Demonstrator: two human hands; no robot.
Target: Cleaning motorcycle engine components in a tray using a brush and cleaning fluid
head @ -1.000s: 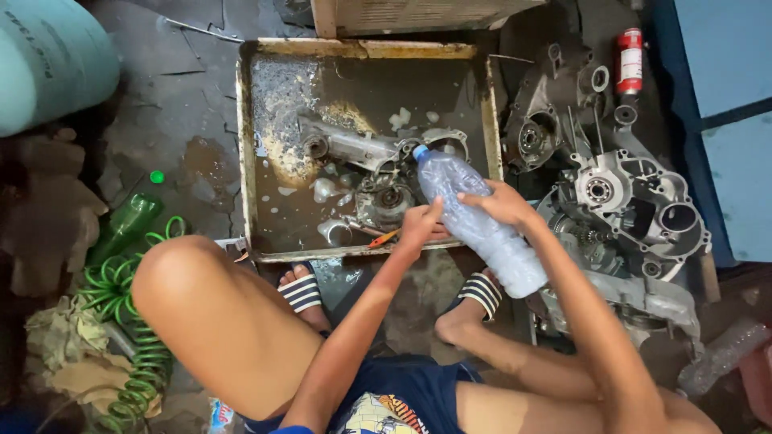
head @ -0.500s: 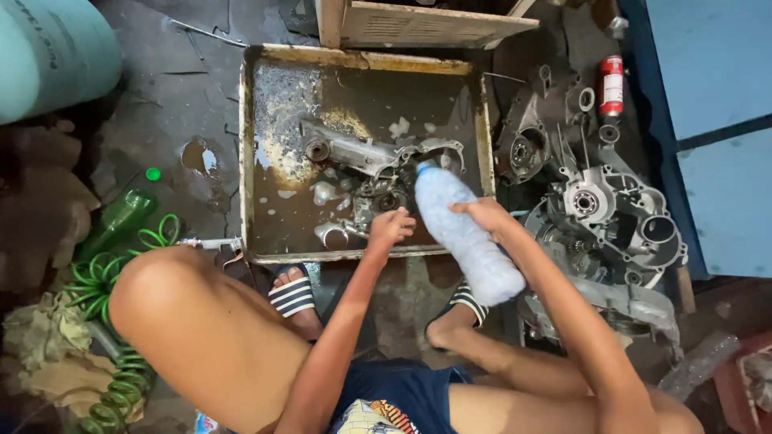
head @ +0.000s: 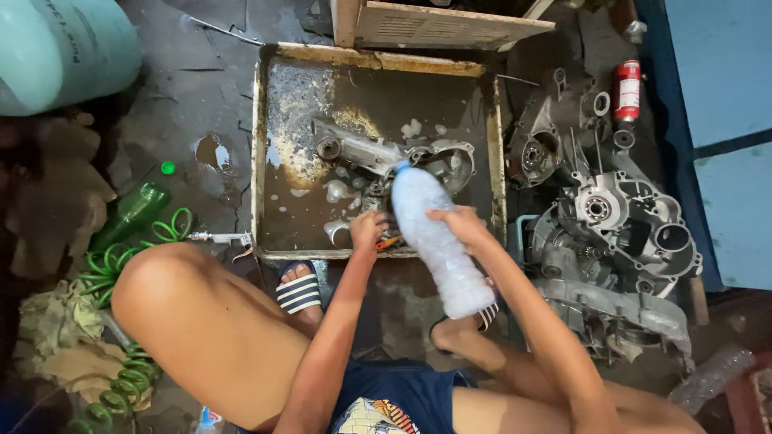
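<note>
My right hand (head: 457, 225) grips a clear plastic bottle (head: 438, 239), tilted with its blue neck pointing down into a rusty square metal tray (head: 259, 161). The bottle's mouth hangs just above a grey engine casing (head: 378, 155) lying in dirty, foamy liquid. My left hand (head: 368, 231) rests at the tray's near edge, closed on a small orange-handled tool (head: 389, 240) that is mostly hidden. I sit with bare knees raised and striped sandals (head: 299, 291) on my feet.
Several grey engine cases and parts (head: 615, 229) lie right of the tray, with a red spray can (head: 626, 90) behind them. A green bottle (head: 129, 215), coiled green hose (head: 121, 378) and air nozzle (head: 217, 238) sit on the left, below a pale cylinder (head: 60, 48).
The bottle has tipped further forward so its neck now points down over the engine casing. My left hand has moved slightly forward to the tray's near edge.
</note>
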